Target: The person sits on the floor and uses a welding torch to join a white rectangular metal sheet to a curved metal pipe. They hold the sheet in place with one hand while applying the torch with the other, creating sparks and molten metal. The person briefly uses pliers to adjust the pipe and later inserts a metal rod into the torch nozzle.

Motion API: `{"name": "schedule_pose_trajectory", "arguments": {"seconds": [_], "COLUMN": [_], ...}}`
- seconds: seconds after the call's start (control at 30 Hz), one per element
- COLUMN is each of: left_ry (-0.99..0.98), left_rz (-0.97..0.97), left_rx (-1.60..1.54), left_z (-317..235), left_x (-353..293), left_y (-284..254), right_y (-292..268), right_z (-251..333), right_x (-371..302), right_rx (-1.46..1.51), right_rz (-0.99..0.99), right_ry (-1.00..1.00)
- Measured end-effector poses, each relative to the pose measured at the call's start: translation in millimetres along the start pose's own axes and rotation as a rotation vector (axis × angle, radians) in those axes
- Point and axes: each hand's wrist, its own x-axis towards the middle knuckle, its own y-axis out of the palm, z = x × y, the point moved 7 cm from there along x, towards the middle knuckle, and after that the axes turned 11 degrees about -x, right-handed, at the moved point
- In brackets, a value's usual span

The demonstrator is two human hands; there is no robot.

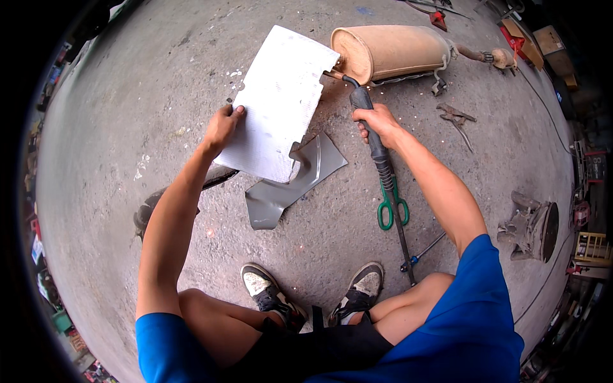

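My left hand (222, 129) grips the lower left edge of a white sheet (274, 102) with ragged notches, thumb on top and fingers mostly hidden behind. In my right hand (378, 124) is a black welding torch (362, 100), fingers wrapped round its handle. Its copper-coloured nozzle points left, close to the sheet's right edge and the flat end of a tan muffler (405, 52). Whether the nozzle touches anything, I cannot tell. Small bright specks dot the floor near there. Beneath the sheet's lower edge lies a bent grey metal piece (271, 199).
Green-handled snips (385, 214) lie under the torch cable (400, 239), beside a blue-handled screwdriver (415, 260). Locking pliers (456, 119) rest right of my hand. A rusty metal part (531, 228) sits farther right. Behind my left forearm is a dark tool (147, 210), partly hidden. Cardboard boxes (554, 50) stand far right.
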Motion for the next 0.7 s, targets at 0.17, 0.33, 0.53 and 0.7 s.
{"name": "schedule_pose_trajectory", "arguments": {"seconds": [0.17, 0.33, 0.53, 0.7], "left_ry": [-0.051, -0.069, -0.038, -0.047], "left_rz": [-0.061, -0.056, -0.007, 0.034], "left_rx": [-0.007, 0.044, -0.007, 0.049], "left_z": [9.5, 2.8, -9.5, -12.4], "left_x": [3.9, -3.5, -10.0, -9.0], "left_y": [-28.7, -32.6, -12.4, -2.5], "right_y": [-4.5, -4.3, 0.6, 1.1], "right_z": [0.6, -1.4, 0.3, 1.5], "right_x": [-0.8, 1.6, -0.1, -2.2], "right_rx": [-0.003, -0.013, -0.031, -0.039], "right_rz": [-0.016, -0.018, -0.029, -0.034], "right_ry": [0.005, 0.008, -0.002, 0.003]}}
